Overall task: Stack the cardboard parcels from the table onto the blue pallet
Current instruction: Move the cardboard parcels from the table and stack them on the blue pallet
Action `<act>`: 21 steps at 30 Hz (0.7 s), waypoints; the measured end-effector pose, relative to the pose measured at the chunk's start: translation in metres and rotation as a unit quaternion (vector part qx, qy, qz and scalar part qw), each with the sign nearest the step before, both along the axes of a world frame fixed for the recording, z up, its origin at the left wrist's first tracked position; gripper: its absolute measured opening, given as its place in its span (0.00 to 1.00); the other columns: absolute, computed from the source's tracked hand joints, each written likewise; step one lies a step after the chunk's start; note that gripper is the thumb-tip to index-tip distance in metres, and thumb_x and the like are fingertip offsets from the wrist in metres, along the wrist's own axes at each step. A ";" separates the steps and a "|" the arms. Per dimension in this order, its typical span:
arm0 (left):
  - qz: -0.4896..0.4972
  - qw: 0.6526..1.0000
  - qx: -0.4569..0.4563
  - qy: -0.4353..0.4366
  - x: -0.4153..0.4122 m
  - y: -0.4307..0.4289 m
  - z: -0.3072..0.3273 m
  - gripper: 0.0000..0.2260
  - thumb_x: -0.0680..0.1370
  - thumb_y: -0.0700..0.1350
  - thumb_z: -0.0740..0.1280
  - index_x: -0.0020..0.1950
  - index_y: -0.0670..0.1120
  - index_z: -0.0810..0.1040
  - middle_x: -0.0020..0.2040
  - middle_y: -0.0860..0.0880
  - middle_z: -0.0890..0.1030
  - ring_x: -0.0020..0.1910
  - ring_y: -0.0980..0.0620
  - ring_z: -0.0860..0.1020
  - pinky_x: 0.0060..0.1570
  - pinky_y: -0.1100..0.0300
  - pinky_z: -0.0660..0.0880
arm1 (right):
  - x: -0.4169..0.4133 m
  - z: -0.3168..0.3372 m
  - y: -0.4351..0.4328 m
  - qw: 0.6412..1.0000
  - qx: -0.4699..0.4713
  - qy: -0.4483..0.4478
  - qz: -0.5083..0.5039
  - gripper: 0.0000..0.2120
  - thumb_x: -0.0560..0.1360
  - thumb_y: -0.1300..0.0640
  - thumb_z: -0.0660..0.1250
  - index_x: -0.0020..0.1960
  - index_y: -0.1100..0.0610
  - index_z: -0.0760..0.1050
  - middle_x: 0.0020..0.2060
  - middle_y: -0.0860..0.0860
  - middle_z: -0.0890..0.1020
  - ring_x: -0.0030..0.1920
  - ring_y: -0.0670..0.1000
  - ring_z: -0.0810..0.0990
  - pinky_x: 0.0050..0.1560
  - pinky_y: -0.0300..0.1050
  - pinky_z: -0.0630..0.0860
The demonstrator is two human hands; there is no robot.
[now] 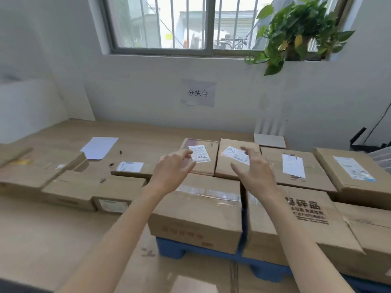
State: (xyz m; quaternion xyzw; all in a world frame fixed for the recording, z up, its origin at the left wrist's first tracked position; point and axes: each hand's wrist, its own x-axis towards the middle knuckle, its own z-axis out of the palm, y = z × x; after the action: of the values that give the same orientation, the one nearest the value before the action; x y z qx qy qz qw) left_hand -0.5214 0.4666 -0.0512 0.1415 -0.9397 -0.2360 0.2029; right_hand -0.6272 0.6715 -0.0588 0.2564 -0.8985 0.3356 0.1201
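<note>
One wall sign (197, 93) reads 分拣台 above labelled parcels (313, 170).

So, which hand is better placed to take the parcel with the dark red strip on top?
Left, probably. The left hand is open, right beside the white label on the red-strip parcel, while the right hand, also open, hovers over the neighbouring parcel.
</note>
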 end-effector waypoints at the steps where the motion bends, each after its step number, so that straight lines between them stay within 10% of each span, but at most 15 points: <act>1: -0.001 1.000 0.000 0.000 0.007 -0.023 0.001 0.15 0.79 0.52 0.63 0.64 0.51 0.75 0.58 0.53 0.81 0.58 0.51 0.78 0.60 0.48 0.71 | 0.006 0.002 -0.024 1.000 -0.003 -0.004 -0.001 0.26 0.75 0.47 0.67 0.70 0.52 0.67 0.63 0.52 0.75 0.66 0.54 0.71 0.65 0.52 0.67; 21: 0.165 0.984 0.058 -0.013 0.166 -0.399 0.006 0.18 0.79 0.54 0.62 0.68 0.52 0.72 0.62 0.55 0.77 0.62 0.54 0.74 0.64 0.50 0.69 | 0.123 0.008 -0.452 0.983 0.008 -0.030 0.181 0.25 0.76 0.47 0.65 0.71 0.50 0.65 0.66 0.50 0.71 0.68 0.51 0.66 0.64 0.48 0.63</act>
State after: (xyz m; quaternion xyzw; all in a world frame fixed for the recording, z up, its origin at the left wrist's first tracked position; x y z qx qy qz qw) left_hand -0.3554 0.0680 -0.0454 0.3093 -0.8908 -0.2517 0.2180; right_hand -0.5038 0.2200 -0.0505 0.4056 -0.8429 0.3523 0.0288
